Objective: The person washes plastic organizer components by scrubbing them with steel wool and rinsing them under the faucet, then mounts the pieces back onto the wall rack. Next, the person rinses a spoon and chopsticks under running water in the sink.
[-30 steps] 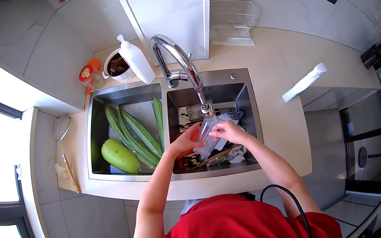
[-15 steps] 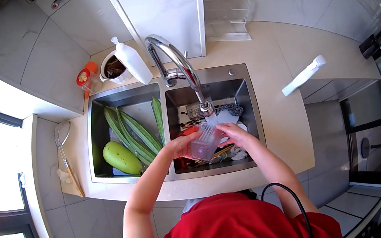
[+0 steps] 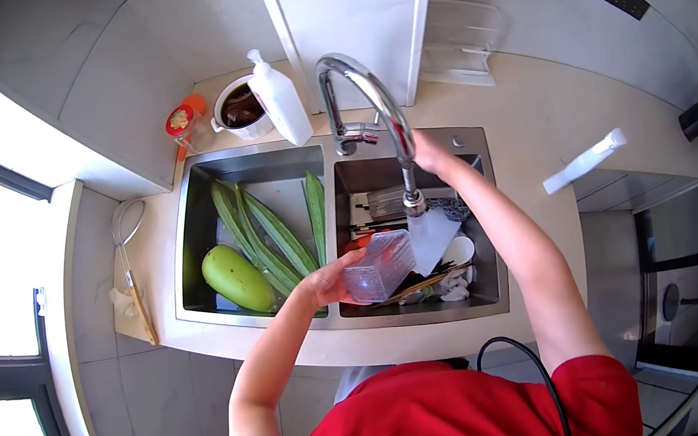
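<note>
My left hand [image 3: 330, 283] is closed on the left side of a clear, ribbed plastic container [image 3: 381, 266], held tilted over the right sink basin [image 3: 494, 281]. My right hand [image 3: 429, 153] reaches up beside the curved chrome faucet [image 3: 379, 93], near its lever [image 3: 364, 133]. The faucet neck hides its fingers, so I cannot see whether they touch the lever. Below the spout lies a whitish translucent sheet [image 3: 436, 238]. Around it in the basin are a white cup [image 3: 459, 251], thin sticks and other items, partly covered by the container.
In the left basin [image 3: 192, 272] lie long ridged green gourds [image 3: 277, 230] and a rounder green one [image 3: 235, 278]. Behind stand a white pump bottle [image 3: 281, 105], a white pot [image 3: 243, 111] and a red-lidded jar [image 3: 184, 125]. A whisk [image 3: 132, 273] lies left, a white bottle [image 3: 584, 161] right.
My right hand has let go of the plastic container and moved up to the faucet. My left hand keeps the container, now slightly left of the spout. The camera view has shifted.
</note>
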Action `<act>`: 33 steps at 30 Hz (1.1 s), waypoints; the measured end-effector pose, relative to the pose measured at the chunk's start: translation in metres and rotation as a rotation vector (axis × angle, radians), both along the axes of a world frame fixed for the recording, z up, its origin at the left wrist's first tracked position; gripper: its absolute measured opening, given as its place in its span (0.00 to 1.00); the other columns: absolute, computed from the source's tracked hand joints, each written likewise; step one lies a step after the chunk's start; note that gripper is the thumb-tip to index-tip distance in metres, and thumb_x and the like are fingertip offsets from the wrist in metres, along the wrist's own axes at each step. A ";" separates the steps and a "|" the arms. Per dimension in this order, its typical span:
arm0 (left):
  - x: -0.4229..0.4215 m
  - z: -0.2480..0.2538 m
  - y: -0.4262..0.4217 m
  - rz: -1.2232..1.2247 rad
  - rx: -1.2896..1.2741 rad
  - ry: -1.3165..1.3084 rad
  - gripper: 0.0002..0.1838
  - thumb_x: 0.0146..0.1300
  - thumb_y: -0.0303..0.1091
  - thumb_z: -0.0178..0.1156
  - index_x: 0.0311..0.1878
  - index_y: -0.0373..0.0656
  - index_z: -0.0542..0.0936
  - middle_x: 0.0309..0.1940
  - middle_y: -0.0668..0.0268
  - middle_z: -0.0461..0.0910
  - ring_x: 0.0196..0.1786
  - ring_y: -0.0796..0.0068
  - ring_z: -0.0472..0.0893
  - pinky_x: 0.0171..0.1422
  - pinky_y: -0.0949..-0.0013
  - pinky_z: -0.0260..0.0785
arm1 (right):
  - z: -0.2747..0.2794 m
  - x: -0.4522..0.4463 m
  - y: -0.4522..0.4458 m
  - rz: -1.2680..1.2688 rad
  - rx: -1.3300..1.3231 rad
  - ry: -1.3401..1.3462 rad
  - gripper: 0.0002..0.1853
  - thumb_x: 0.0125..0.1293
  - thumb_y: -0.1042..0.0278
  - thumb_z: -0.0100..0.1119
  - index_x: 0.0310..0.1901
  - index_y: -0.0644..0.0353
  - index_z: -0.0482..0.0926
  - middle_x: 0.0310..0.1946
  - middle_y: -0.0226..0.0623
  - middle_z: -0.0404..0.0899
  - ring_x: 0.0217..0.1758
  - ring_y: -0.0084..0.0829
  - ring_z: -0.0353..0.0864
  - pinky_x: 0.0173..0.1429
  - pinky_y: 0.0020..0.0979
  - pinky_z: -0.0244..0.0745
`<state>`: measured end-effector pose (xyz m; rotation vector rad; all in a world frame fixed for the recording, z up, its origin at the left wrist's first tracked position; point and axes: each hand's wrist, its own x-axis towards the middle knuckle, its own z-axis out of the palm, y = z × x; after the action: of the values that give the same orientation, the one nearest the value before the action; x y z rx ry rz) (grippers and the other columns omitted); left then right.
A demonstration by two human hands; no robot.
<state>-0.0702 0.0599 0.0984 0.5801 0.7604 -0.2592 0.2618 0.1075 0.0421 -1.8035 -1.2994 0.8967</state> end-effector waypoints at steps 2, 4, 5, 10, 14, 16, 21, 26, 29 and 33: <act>-0.007 0.001 -0.002 0.056 0.005 -0.006 0.36 0.58 0.61 0.56 0.62 0.45 0.68 0.52 0.59 0.77 0.50 0.61 0.79 0.54 0.55 0.74 | 0.048 -0.024 0.021 -0.051 -0.019 0.167 0.17 0.65 0.65 0.47 0.49 0.71 0.69 0.47 0.48 0.75 0.55 0.37 0.71 0.60 0.36 0.64; -0.012 0.001 0.000 0.091 -0.025 -0.019 0.35 0.59 0.61 0.56 0.61 0.44 0.68 0.52 0.59 0.77 0.49 0.62 0.80 0.52 0.57 0.76 | 0.093 -0.043 0.034 0.013 -0.132 0.218 0.14 0.63 0.64 0.47 0.43 0.69 0.70 0.41 0.44 0.75 0.49 0.34 0.73 0.53 0.36 0.66; -0.014 0.004 0.002 0.102 -0.035 -0.032 0.34 0.60 0.60 0.55 0.62 0.44 0.68 0.52 0.58 0.77 0.49 0.63 0.80 0.50 0.58 0.77 | 0.091 -0.042 0.045 0.070 -0.147 0.156 0.14 0.62 0.67 0.46 0.43 0.69 0.70 0.42 0.46 0.74 0.49 0.34 0.73 0.53 0.37 0.67; -0.011 -0.007 -0.001 0.149 -0.063 -0.062 0.33 0.62 0.59 0.54 0.62 0.45 0.68 0.51 0.58 0.77 0.48 0.64 0.80 0.50 0.58 0.77 | 0.121 -0.043 0.019 -0.016 -0.067 0.374 0.26 0.63 0.69 0.48 0.63 0.66 0.64 0.61 0.45 0.67 0.61 0.37 0.68 0.64 0.37 0.62; -0.006 -0.006 -0.008 0.119 -0.051 -0.074 0.36 0.60 0.62 0.54 0.63 0.45 0.68 0.54 0.59 0.76 0.52 0.64 0.78 0.53 0.60 0.75 | 0.084 -0.034 -0.037 0.035 0.124 0.688 0.16 0.70 0.66 0.46 0.56 0.58 0.73 0.44 0.30 0.78 0.45 0.18 0.74 0.50 0.24 0.70; 0.002 -0.012 -0.013 0.118 -0.099 -0.091 0.36 0.60 0.61 0.55 0.63 0.45 0.68 0.55 0.60 0.75 0.53 0.64 0.78 0.53 0.59 0.75 | 0.015 -0.024 -0.080 -0.101 -0.135 0.413 0.15 0.69 0.64 0.47 0.52 0.60 0.76 0.36 0.30 0.82 0.41 0.21 0.78 0.47 0.24 0.73; 0.024 -0.015 -0.030 0.075 -0.195 -0.158 0.35 0.59 0.61 0.56 0.63 0.46 0.68 0.55 0.60 0.75 0.54 0.64 0.77 0.53 0.59 0.75 | 0.027 -0.072 -0.197 -0.175 -0.307 0.633 0.18 0.72 0.54 0.45 0.54 0.56 0.75 0.44 0.30 0.80 0.46 0.20 0.77 0.48 0.25 0.71; 0.041 0.006 -0.046 0.051 -0.195 -0.235 0.36 0.59 0.62 0.55 0.64 0.48 0.66 0.56 0.61 0.74 0.53 0.64 0.77 0.53 0.60 0.74 | 0.051 -0.092 -0.240 -0.308 -0.058 0.787 0.19 0.72 0.56 0.46 0.56 0.59 0.74 0.46 0.30 0.78 0.49 0.20 0.76 0.53 0.27 0.72; 0.046 0.022 -0.051 0.006 -0.159 -0.259 0.36 0.60 0.61 0.55 0.64 0.47 0.66 0.56 0.60 0.74 0.54 0.64 0.77 0.55 0.59 0.73 | 0.073 -0.091 -0.248 -0.301 0.031 0.813 0.17 0.73 0.63 0.46 0.57 0.63 0.72 0.49 0.32 0.76 0.53 0.22 0.75 0.59 0.28 0.70; 0.049 0.040 -0.056 -0.030 -0.026 -0.263 0.37 0.61 0.59 0.56 0.65 0.42 0.65 0.57 0.59 0.73 0.57 0.64 0.75 0.60 0.57 0.68 | 0.072 -0.088 -0.255 -0.281 0.073 0.794 0.18 0.73 0.62 0.45 0.58 0.64 0.70 0.54 0.34 0.73 0.56 0.23 0.73 0.62 0.28 0.67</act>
<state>-0.0214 0.0038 0.1379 0.5880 0.4937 -0.2151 0.1740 -0.1479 0.1144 -1.3007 -0.5496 1.2064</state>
